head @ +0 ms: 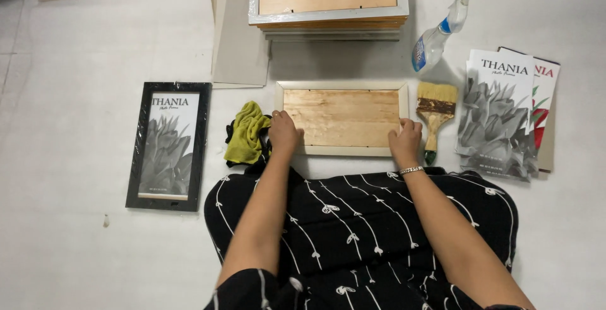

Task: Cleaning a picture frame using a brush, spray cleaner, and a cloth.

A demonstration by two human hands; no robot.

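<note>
Surface: plain pale grey-white floor (76, 247), matte, a few small specks; person sits on it w/ a black skirt w/ white line pattern (360, 221) spread over the lap. No walls seen, just floor to every edge.

Centre: rectangular cream-framed picture frame, wooden backing board up (341, 118), lying flat just beyond the lap. Long axis runs 9 to 3 o'clock, short sides at L and R, face down.

Left hand (285, 133) rests on frame's near-left corner, fingers curled together, pressing on the rim; not a full clamp as far as can be seen. Right hand (404, 143), w/ silver bracelet on the wrist, sits on the near-right corner, fingers bent over the edge and close together.

Around the frame:
- 9 o'clock, touching left hand's side: crumpled yellow-green cloth (247, 132) atop a bit of black fabric.
- Further at 9: black-framed picture in plastic wrap w/ grey flower print (168, 146), long axis 12 to 6.
- 3 o'clock, just beside: wide wooden-handled paintbrush (435, 115), bristles toward 12.
- 1 o'clock: clear spray bottle w/ blue-white trigger (439, 32), tilted.
- Far 3: stack of printed flower sheets, grey and red (505, 111).
- 12 o'clock: pile of frames, backing up (328, 0).
- 11 o'clock: grey cardboard sheets (238, 38).
</note>
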